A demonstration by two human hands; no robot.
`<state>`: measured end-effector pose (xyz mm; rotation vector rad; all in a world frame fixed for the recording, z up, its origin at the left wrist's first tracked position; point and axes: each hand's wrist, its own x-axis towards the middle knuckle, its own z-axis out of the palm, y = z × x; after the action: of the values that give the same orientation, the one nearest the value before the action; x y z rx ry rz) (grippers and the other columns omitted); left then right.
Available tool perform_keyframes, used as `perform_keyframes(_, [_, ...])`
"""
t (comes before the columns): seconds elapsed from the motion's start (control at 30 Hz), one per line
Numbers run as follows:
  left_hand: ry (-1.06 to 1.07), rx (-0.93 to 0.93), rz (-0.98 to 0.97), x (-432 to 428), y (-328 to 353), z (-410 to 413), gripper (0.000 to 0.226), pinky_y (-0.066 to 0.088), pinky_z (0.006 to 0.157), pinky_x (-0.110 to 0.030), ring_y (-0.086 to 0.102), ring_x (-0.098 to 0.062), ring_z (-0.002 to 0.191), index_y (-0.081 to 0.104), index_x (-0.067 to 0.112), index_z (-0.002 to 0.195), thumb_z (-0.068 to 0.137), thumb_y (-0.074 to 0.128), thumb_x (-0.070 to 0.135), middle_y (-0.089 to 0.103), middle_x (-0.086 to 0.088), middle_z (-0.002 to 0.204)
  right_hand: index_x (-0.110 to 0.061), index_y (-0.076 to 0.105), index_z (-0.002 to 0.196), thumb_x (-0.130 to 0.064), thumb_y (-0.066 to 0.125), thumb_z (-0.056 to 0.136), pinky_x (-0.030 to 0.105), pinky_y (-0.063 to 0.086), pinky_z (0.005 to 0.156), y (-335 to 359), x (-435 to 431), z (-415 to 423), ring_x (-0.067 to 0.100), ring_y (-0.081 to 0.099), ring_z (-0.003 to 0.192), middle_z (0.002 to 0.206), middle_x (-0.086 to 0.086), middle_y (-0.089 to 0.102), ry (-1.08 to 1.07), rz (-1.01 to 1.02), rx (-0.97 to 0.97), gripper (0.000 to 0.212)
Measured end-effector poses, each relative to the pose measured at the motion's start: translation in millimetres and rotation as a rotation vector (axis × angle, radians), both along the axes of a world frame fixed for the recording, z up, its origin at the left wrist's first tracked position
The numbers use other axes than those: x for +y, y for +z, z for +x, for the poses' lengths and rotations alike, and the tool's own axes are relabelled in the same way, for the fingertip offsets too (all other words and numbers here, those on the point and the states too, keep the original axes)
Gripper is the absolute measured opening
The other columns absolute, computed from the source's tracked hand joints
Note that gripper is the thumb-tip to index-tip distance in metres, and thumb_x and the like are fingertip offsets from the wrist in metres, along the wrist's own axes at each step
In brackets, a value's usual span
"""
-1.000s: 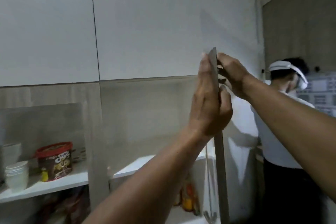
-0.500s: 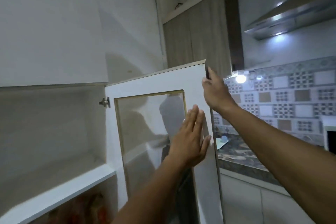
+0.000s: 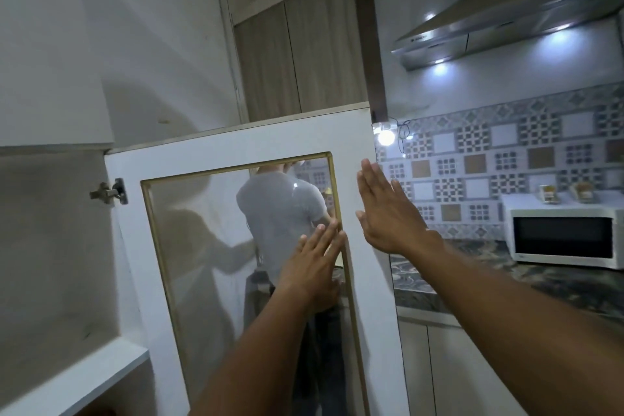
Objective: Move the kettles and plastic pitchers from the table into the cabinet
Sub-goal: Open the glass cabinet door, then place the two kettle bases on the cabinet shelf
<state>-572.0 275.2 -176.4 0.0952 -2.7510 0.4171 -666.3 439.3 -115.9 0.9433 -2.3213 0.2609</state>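
**Cabinet door open, both hands flat and empty**

Cabinet door (image 3: 236,152), white-framed with a gold-trimmed glass pane, stood swung wide open, hinged at its left edge by a metal hinge (image 3: 108,192). To its left the cabinet (image 3: 50,246) showed a bare pale interior and a white shelf (image 3: 84,378) along the bottom left. No kettle or pitcher appeared anywhere in view, so I could not tell where they were.

Above and behind the door rose a tall wood-grain wall unit (image 3: 304,54), and beside it a plain white wall. A steel range hood (image 3: 506,17) hung at the upper right with its lamps lit; small lettering sat on its front lip, too blurred to read. Patterned tiles (image 3: 506,159) in grey, tan and white squares covered the backsplash, above a dark marbled counter (image 3: 472,267). A white microwave (image 3: 564,233) stood at the counter's right end, with two small packets on top whose labels could not be made out. A bare bulb (image 3: 386,137) glowed just past the door's upper right corner.

Another person in a grey shirt (image 3: 280,213) showed in the glass pane, back turned.

The left hand (image 3: 314,267) lay open, fingers spread, against the pane's right edge. The right hand (image 3: 388,213) was open too, palm forward, fingers straight, at the door's free right edge, gripping nothing.
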Motion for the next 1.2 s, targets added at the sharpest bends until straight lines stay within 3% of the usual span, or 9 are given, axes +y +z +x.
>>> perform_keyframes(0.27, [-0.13, 0.056, -0.04, -20, -4, 3, 0.082, 0.0, 0.125, -0.048, -0.015, -0.02, 0.157, 0.001, 0.029, 0.162, 0.099, 0.052, 0.043, -0.019, 0.002, 0.17, -0.008, -0.013, 0.158, -0.052, 0.04, 0.098, 0.048, 0.0, 0.125, -4, -11, 7, 0.025, -0.026, 0.15, 0.161, 0.009, -0.032, -0.091, -0.03, 0.03, 0.091])
perform_keyframes(0.33, [-0.16, 0.07, -0.046, -24, -4, 10, 0.081, 0.002, 0.126, -0.048, -0.012, -0.02, 0.158, 0.003, 0.03, 0.162, 0.099, 0.052, 0.042, -0.016, 0.003, 0.171, -0.008, 0.006, 0.159, -0.049, 0.043, 0.096, 0.051, 0.004, 0.124, -5, -13, 18, 0.028, -0.013, 0.154, 0.167, 0.013, -0.013, -0.094, -0.094, 0.092, 0.083])
perform_keyframes(0.43, [-0.146, 0.091, -0.027, -34, -1, 29, 0.077, 0.005, 0.127, -0.046, -0.005, -0.022, 0.159, 0.007, 0.028, 0.163, 0.099, 0.049, 0.042, -0.007, 0.001, 0.172, -0.01, 0.047, 0.144, -0.039, 0.053, 0.088, 0.056, 0.024, 0.119, -1, -26, 41, 0.034, 0.026, 0.15, 0.158, 0.017, 0.035, 0.018, -0.163, 0.251, 0.064])
perform_keyframes(0.5, [-0.077, 0.116, 0.023, -49, 2, 53, 0.077, 0.006, 0.128, -0.046, 0.0, -0.025, 0.159, 0.007, 0.028, 0.162, 0.099, 0.048, 0.042, -0.001, -0.003, 0.173, -0.013, 0.053, 0.137, -0.037, 0.06, 0.086, 0.053, 0.036, 0.114, 3, -49, 57, 0.033, 0.042, 0.14, 0.149, 0.014, 0.048, 0.165, -0.174, 0.249, 0.057])
perform_keyframes(0.67, [0.297, 0.148, 0.042, -119, 7, 166, 0.075, 0.016, 0.127, -0.047, 0.01, -0.029, 0.158, 0.008, 0.028, 0.161, 0.099, 0.046, 0.045, 0.009, -0.006, 0.171, -0.015, 0.046, 0.145, -0.038, 0.054, 0.094, 0.045, 0.036, 0.112, 9, -137, 117, 0.028, 0.046, 0.136, 0.149, 0.008, 0.049, 0.496, -0.114, 0.147, 0.057])
perform_keyframes(0.87, [0.926, 0.153, 0.155, -156, -2, 407, 0.072, 0.017, 0.126, -0.048, 0.015, -0.031, 0.157, 0.009, 0.026, 0.162, 0.101, 0.043, 0.041, 0.011, -0.008, 0.171, -0.022, 0.036, 0.152, -0.044, 0.047, 0.097, 0.042, 0.037, 0.111, -14, -255, 268, 0.025, 0.043, 0.139, 0.155, 0.002, 0.042, 0.918, 0.093, 0.057, 0.06])
perform_keyframes(1.03, [1.377, 0.169, 0.155, -86, -22, 620, 0.073, 0.024, 0.123, -0.048, 0.021, -0.029, 0.155, 0.016, 0.029, 0.161, 0.098, 0.048, 0.047, 0.018, -0.006, 0.17, -0.026, 0.033, 0.153, -0.045, 0.046, 0.098, 0.04, 0.038, 0.107, -38, -290, 466, 0.025, 0.045, 0.137, 0.157, 0.0, 0.04, 1.318, 0.165, 0.023, 0.06])
perform_keyframes(1.2, [1.812, 0.252, 0.174, 37, -28, 794, 0.073, 0.029, 0.121, -0.051, 0.025, -0.031, 0.153, 0.015, 0.027, 0.162, 0.099, 0.046, 0.049, 0.021, -0.008, 0.169, -0.026, 0.039, 0.149, -0.048, 0.053, 0.092, 0.04, 0.04, 0.107, -51, -263, 683, 0.027, 0.047, 0.135, 0.152, 0.001, 0.047, 1.727, 0.244, 0.012, 0.063])
